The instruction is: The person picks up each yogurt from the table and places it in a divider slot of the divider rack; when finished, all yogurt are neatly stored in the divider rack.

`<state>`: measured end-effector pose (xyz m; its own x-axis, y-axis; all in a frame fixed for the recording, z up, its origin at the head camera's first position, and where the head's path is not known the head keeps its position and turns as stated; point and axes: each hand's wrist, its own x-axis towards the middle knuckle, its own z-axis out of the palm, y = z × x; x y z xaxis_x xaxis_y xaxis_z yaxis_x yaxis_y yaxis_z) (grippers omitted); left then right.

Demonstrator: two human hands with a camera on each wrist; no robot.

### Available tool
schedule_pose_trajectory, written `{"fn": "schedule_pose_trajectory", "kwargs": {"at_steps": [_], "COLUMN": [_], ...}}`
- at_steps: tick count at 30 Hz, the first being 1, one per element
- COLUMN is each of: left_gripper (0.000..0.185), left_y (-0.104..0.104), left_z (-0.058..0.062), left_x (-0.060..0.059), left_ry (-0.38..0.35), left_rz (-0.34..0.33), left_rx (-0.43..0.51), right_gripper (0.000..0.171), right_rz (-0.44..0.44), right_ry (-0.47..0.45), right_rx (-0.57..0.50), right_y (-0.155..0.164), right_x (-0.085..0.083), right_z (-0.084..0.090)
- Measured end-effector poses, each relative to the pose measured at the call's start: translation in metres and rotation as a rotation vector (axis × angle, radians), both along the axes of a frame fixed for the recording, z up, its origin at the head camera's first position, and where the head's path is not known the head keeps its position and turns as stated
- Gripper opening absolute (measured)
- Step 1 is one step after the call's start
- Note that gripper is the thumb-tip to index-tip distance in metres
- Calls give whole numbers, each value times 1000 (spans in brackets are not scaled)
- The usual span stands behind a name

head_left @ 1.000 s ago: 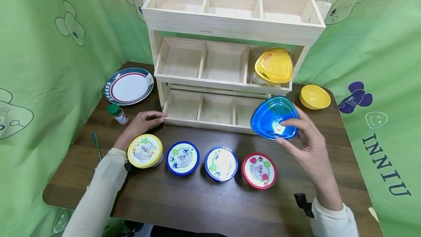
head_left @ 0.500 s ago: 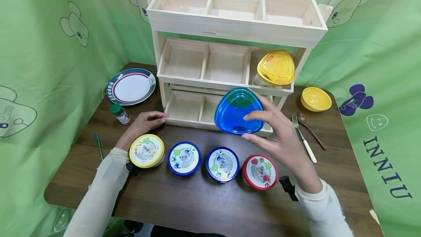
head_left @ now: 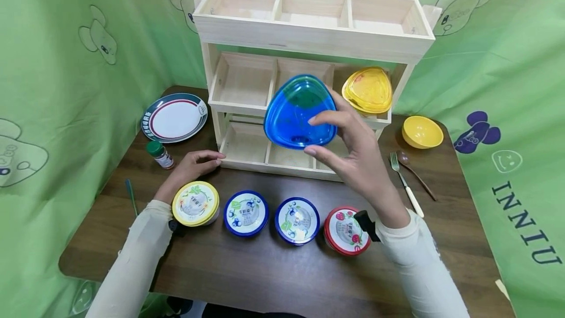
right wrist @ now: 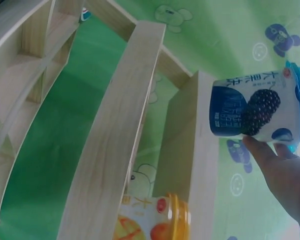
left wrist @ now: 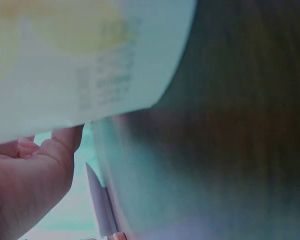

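Observation:
My right hand point(head_left: 353, 146) grips a blue-lidded cup point(head_left: 300, 112) by its side, raised in front of the middle tier of the wooden shelf point(head_left: 309, 38). In the right wrist view, the cup point(right wrist: 260, 107) shows a dark berry print on a white and blue wall. My left hand point(head_left: 190, 171) rests its fingers, fairly straight, at the left front corner of the bottom tier. A yellow-lidded cup point(head_left: 368, 90) sits in the right compartment of the middle tier. Beside my left wrist stands a tub with a yellow lid point(head_left: 195, 203), its wall close to the left wrist camera.
Two blue-lidded tubs point(head_left: 245, 213) and a red-lidded tub point(head_left: 347, 231) line the table point(head_left: 265, 274). At left are a plate point(head_left: 174, 118), a green-capped jar point(head_left: 160, 154) and a thin green-handled item point(head_left: 131, 195). A yellow bowl point(head_left: 422, 132), fork point(head_left: 406, 185) and spoon point(head_left: 417, 175) lie right.
My right hand has carried the blue-lidded cup left and then up, from the bottom tier's right end to in front of the middle tier. My left hand has stayed at the shelf corner.

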<state>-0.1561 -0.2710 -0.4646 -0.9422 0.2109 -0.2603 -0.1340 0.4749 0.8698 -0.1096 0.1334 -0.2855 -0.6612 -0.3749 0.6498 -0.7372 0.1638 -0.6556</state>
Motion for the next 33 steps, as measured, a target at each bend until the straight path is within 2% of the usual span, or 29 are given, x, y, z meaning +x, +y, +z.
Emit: {"fn": "schedule_pose_trajectory", "kwargs": {"at_steps": [2,6,7,9,10,13,16,18,19,22,23,25,26,29,33], "left_gripper": [35,35,36,38,38,38,35,35,33,35,36,36,37,34,34], "left_y": [-6,-7,-2,5,6,2,-12,-14,-17,-13,-10,-10,-8,-12,-17], "left_z": [-10,-8,3,16,17,11,-16,-19,-25,-18,-11,-11,-8,-17,-24], "left_x": [-4,-4,0,4,5,1,-9,-10,-13,-9,-6,-6,-4,-9,-12], "left_ry": [25,36,20,-6,-12,-1,39,46,51,40,34,31,28,36,55], "left_rz": [2,-10,-12,-26,-21,-28,-40,-48,-49,-47,-44,-41,-31,-29,-46], "left_rx": [8,15,6,-4,-9,-20,-13,2,16,42,37,28,7,-16,10], "right_gripper": [59,60,60,60,60,46,38,38,37,37,37,38,39,42,49], "right_rz": [1,-46,-60,-82,-92,-119,-151,-182,-193,-217,-223,-236,-245,-273,-284], "right_ry": [3,17,18,15,9,-19,-70,-109,-130,-200,-229,-282,-309,-366,-368], "right_rx": [-34,-85,-97,-124,-130,-146,-166,-182,-194,-213,-219,-206,-187,-137,-107], "right_y": [-4,-10,-10,-12,-13,-16,-22,-26,-28,-33,-34,-36,-36,-37,-36], "right_x": [-8,-27,-31,-40,-44,-52,-57,-59,-61,-66,-68,-72,-74,-77,-78], "right_z": [0,-5,-7,-12,-14,-21,-26,-28,-29,-32,-34,-36,-37,-37,-36]}}
